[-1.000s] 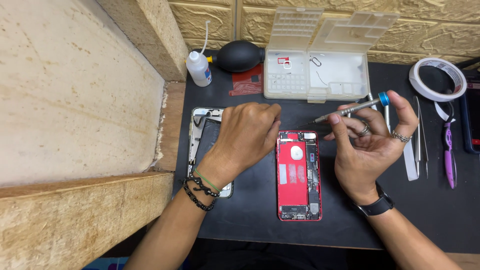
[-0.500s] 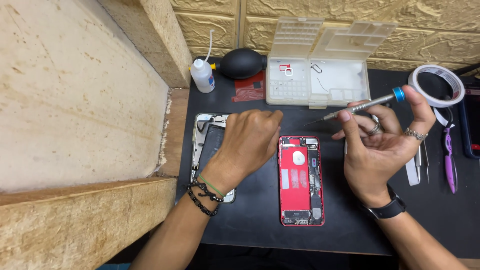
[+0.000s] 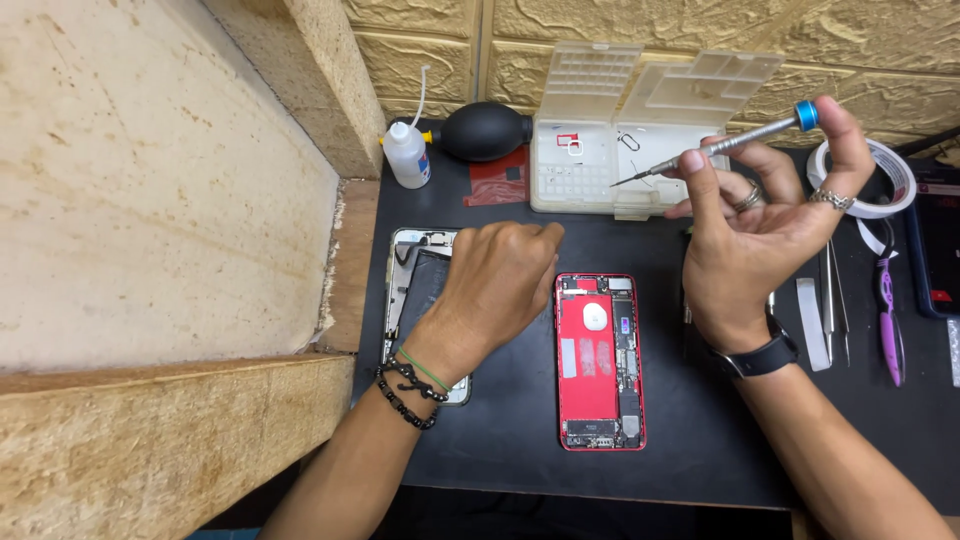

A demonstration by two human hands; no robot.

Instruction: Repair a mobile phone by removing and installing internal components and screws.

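A red phone body (image 3: 600, 360) lies opened, face up, on the black mat (image 3: 520, 440), its inner parts showing. My left hand (image 3: 500, 275) rests palm down just left of it, fingers curled, over a detached screen panel (image 3: 410, 290) with a silver frame. My right hand (image 3: 760, 220) is raised above the mat to the right of the phone and holds a slim screwdriver (image 3: 720, 145) with a blue cap, tip pointing left toward the parts box.
A clear plastic parts box (image 3: 620, 150) stands open at the back. Beside it are a black air blower (image 3: 485, 130) and a small white bottle (image 3: 407, 155). A tape roll (image 3: 890, 185), tweezers (image 3: 830, 300) and a purple tool (image 3: 888, 320) lie at right. Wooden boards (image 3: 150, 200) wall the left side.
My right hand has lifted higher with the screwdriver. My left hand has stayed on the screen panel; the view has shifted slightly.
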